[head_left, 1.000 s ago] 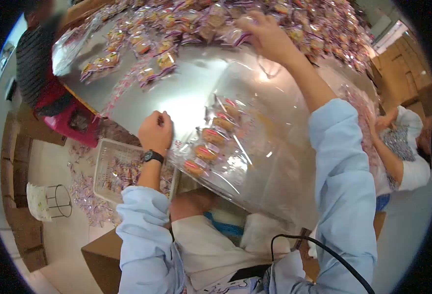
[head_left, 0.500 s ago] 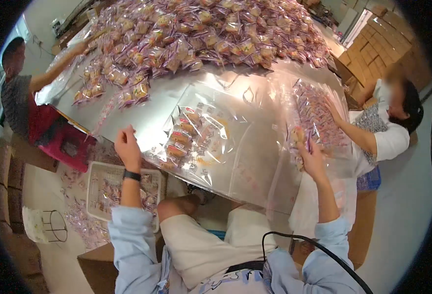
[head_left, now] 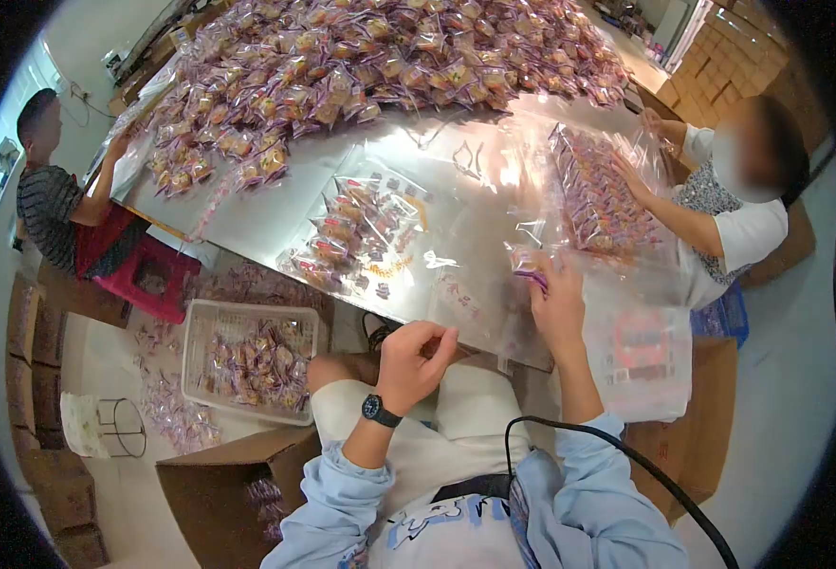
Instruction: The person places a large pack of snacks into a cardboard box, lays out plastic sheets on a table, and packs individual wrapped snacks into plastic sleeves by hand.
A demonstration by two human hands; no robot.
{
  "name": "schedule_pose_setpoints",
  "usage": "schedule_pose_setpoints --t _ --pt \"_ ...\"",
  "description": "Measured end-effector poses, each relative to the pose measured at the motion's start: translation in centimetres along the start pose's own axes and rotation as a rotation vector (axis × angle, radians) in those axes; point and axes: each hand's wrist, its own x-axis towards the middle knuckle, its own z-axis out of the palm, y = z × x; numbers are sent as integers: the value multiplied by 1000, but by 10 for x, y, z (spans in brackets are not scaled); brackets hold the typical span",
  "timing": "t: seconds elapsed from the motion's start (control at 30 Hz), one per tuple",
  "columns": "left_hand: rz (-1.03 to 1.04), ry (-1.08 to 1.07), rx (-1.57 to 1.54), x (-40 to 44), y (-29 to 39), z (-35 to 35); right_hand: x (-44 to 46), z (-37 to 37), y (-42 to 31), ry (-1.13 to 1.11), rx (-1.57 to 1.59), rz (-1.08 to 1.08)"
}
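My right hand (head_left: 558, 296) is closed around a wrapped pastry (head_left: 529, 266) with a purple-edged wrapper, over the front right of the metal table. My left hand (head_left: 416, 365) hovers above my lap at the table's front edge. Its fingers are curled in, and nothing shows in them. Beyond it, a clear plastic bag (head_left: 404, 228) with printing lies flat, and a row of wrapped pastries (head_left: 335, 237) rests at its left side.
A large heap of wrapped pastries (head_left: 370, 71) covers the table's far side. A co-worker at right touches a filled bag (head_left: 600, 194); another person sits at left. A white basket (head_left: 247, 365) and a cardboard box (head_left: 219, 479) stand at lower left.
My left hand has swung right and down towards my lap. My right hand has moved left with a wrapped pastry. The person at left has drawn an arm back from the heap.
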Motion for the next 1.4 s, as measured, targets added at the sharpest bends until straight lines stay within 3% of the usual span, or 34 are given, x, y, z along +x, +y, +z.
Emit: schedule_pose_setpoints --t 0.1,0.2,0.4,0.47,0.53,0.6,0.67,0.77,0.87,0.93,1.0,1.1,1.23,1.33,1.4 --pt "-142 -24 -124 -6 6 7 -6 3 23 138 551 59" --pt "-207 -11 -197 -4 12 20 -9 -37 17 -273 1401 691" --pt "-273 22 -497 4 20 54 -38 -44 17 -562 1717 577" --pt "-336 -12 -622 5 22 60 -47 -30 12 -580 1529 453" --pt "-340 1 -554 5 19 61 -53 -22 8 -640 1359 368" --pt "-344 -12 -488 6 12 58 -49 -38 -7 -438 997 135" --pt "-342 -58 -427 11 2 48 -48 -35 -9 -317 907 27" --pt "-234 -136 -350 21 6 42 -46 -17 -5 -292 1107 102" --pt "189 -11 264 44 -1 34 -33 -25 -5 -258 1080 253" --pt "232 140 567 55 8 32 -22 -33 -5 -155 969 314" --pt "217 213 828 62 10 34 -17 -23 -4 -161 782 225" --pt "143 67 853 68 -9 35 -5 -14 -18 -156 580 -22" --pt "166 199 734 73 -2 28 18 8 -39 -78 373 -250" --pt "197 278 660 77 6 27 28 39 -59 -8 488 -296" --pt "226 289 603 81 8 24 42 52 -79 -17 585 -183"
